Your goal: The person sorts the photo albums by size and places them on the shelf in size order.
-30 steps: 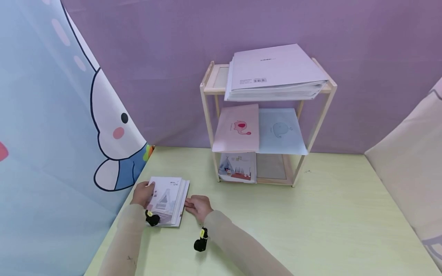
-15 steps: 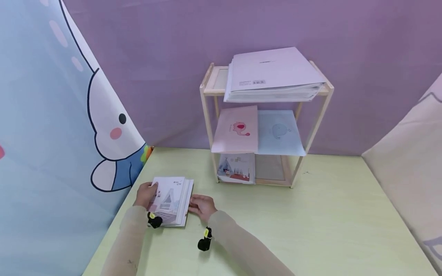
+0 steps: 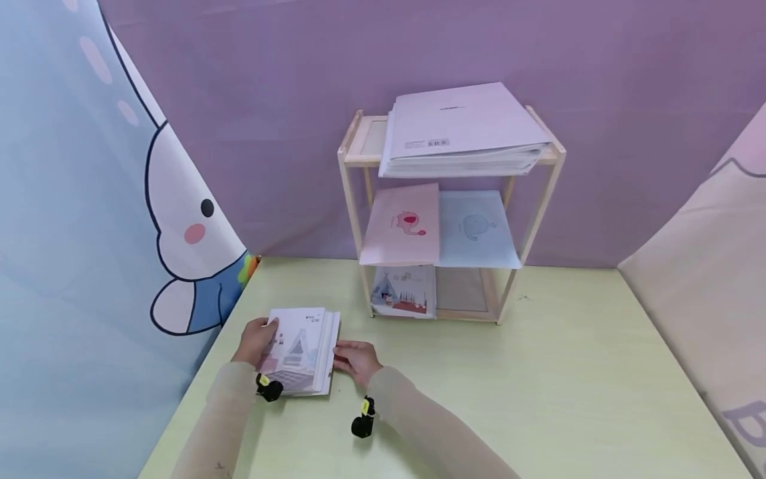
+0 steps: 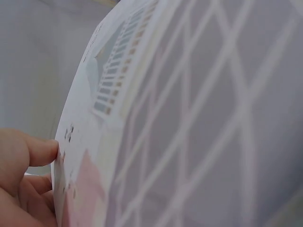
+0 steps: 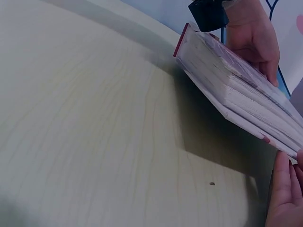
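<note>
A small stack of notebooks (image 3: 297, 346) is held at the left of the table. Its top cover is white with a printed tent, and a grid pattern (image 4: 199, 94) fills the left wrist view. My left hand (image 3: 256, 341) grips the left edge, thumb on the cover. My right hand (image 3: 357, 361) pinches the right edge. In the right wrist view, the stack's page edges (image 5: 246, 101) face the camera, a shadow lies below on the table, and the fingers (image 5: 280, 182) of my right hand sit under the bottom cover. The left hand (image 5: 255, 42) shows on the far side.
A wooden shelf rack (image 3: 353, 199) stands at the back. Large white books (image 3: 467, 123) lie on top, a pink notebook (image 3: 401, 233) and a blue notebook (image 3: 479, 233) in the middle, a tent-print notebook (image 3: 405, 293) at bottom left. A cartoon curtain (image 3: 78, 266) borders the table's left.
Both hands and the notebook stack have shifted slightly right, nearer the rack. The rack sits a little further left in the head view as the camera turns.
</note>
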Demonstrator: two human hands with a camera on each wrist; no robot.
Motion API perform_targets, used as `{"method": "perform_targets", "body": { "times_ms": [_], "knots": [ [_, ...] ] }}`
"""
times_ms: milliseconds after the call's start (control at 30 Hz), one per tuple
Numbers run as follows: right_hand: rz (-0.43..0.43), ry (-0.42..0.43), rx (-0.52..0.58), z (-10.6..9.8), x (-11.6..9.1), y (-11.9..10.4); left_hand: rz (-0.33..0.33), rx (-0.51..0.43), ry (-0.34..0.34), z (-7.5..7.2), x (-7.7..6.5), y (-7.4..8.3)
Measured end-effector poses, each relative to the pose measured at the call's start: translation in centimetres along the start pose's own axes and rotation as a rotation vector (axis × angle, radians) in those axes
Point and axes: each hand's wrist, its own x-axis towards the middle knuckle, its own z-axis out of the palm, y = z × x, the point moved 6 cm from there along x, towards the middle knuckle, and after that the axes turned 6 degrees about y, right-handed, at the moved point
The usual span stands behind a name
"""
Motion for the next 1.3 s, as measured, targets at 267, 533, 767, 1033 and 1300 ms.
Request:
{"method": "perform_targets", "body": {
  "times_ms": [267,533,767,1033,1300],
  "knots": [
    [-0.021,0.001,-0.011,-0.9,-0.7,-0.2,-0.008,-0.032,-0.022,0.8,-0.5,0.3],
    [0.013,-0.017,0.002,-2.7,-1.2,-0.2,-0.014,-0.025,-0.048,2.2,-1.3,1.3],
    [0.036,-0.022,0.018,-4.2,-1.6,-0.3,-0.034,0.015,-0.086,3.5,-2.3,1.9],
    [0.041,-0.032,0.031,-5.4,-2.1,-0.6,-0.007,0.054,-0.103,4.3,-3.2,2.6],
    [0.038,-0.038,0.043,-6.4,-2.3,-1.1,0.041,0.091,-0.112,4.8,-3.5,3.6]
  ]
}}
